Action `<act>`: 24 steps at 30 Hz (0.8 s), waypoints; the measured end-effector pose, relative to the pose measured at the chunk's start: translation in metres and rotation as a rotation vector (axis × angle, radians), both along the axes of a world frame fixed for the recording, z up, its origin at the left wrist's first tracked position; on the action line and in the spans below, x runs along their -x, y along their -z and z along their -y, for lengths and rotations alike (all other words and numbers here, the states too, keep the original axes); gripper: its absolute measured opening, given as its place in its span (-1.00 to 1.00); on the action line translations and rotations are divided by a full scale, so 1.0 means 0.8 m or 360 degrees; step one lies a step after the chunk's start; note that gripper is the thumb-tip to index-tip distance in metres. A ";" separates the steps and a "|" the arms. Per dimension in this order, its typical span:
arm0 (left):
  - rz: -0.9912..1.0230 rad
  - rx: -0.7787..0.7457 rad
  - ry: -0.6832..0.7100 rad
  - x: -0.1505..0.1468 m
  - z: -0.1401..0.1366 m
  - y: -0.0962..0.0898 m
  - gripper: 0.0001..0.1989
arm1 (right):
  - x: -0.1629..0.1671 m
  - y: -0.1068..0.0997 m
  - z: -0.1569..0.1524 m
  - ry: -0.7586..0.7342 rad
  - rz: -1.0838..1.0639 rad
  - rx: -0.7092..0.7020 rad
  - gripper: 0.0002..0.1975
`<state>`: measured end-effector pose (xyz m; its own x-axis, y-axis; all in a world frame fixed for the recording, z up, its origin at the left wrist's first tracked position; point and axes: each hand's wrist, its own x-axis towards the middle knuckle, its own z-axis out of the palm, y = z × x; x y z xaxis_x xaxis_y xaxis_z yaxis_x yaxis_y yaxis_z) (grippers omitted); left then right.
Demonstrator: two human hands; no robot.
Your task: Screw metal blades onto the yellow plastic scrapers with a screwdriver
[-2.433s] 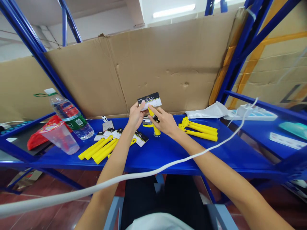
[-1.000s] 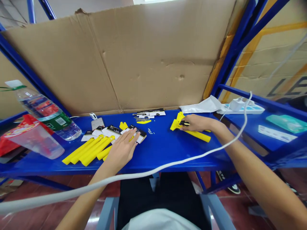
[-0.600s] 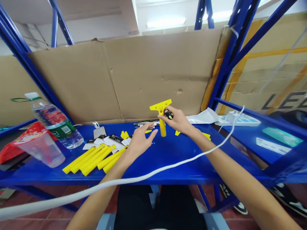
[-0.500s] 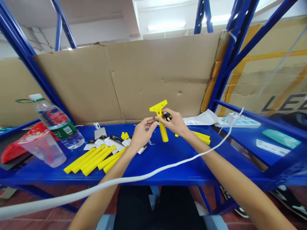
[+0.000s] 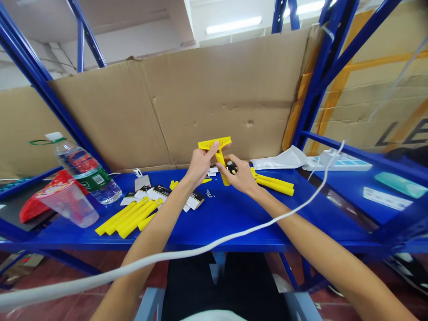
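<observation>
Above the blue shelf, a yellow T-shaped scraper (image 5: 220,157) is held up between both hands. My left hand (image 5: 199,166) grips its wide head, thumb pressed on the front face and fingers behind it. My right hand (image 5: 243,177) is closed around the lower handle. A black-and-yellow screwdriver (image 5: 231,166) sits in that same hand, its tip out of sight. Below the hands lie small screws (image 5: 209,193) and black-and-white cards (image 5: 195,200). Yellow scraper handles (image 5: 133,218) lie at the left, and other yellow scrapers (image 5: 276,183) lie to the right.
A water bottle (image 5: 90,171) and a clear plastic cup (image 5: 78,207) stand on the left. A white cable (image 5: 214,244) crosses in front of my forearms. Cardboard (image 5: 214,98) walls the back. A white bag (image 5: 281,159) and a power strip (image 5: 347,163) lie at the right.
My left hand has moved up from beside the scraper to grip its head, with the thumb on the front. The scraper has turned slightly. My right hand keeps the handle and screwdriver.
</observation>
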<state>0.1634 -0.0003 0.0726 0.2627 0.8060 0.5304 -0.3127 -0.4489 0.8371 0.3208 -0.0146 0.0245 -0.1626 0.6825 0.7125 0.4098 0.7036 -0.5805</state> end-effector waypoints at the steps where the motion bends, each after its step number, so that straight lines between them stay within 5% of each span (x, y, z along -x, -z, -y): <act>1: 0.0001 0.0003 0.0045 0.001 -0.002 -0.003 -0.50 | -0.002 -0.001 0.001 -0.0046 -0.0027 -0.0014 -0.66; 4: -0.0063 0.0046 0.0088 0.004 -0.009 0.003 -0.49 | -0.004 -0.003 0.002 -0.0170 -0.0117 0.0025 -0.65; 11: -0.0658 0.0328 0.0032 0.040 -0.024 0.041 -0.34 | 0.002 0.005 -0.002 -0.0378 -0.0229 0.0722 -0.52; 19: -0.1213 0.0181 -0.0266 0.149 -0.049 0.021 -0.48 | 0.008 0.014 -0.006 -0.0387 -0.0495 0.0868 -0.51; 24: -0.1794 0.0045 -0.0251 0.207 -0.092 0.035 -0.64 | 0.007 0.021 -0.013 -0.0323 -0.0636 0.1089 -0.50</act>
<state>-0.0025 0.0735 0.0449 0.4730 0.8803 0.0379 0.6825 -0.3932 0.6161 0.3150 -0.0042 0.0077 -0.1517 0.9721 0.1790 -0.0163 0.1786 -0.9838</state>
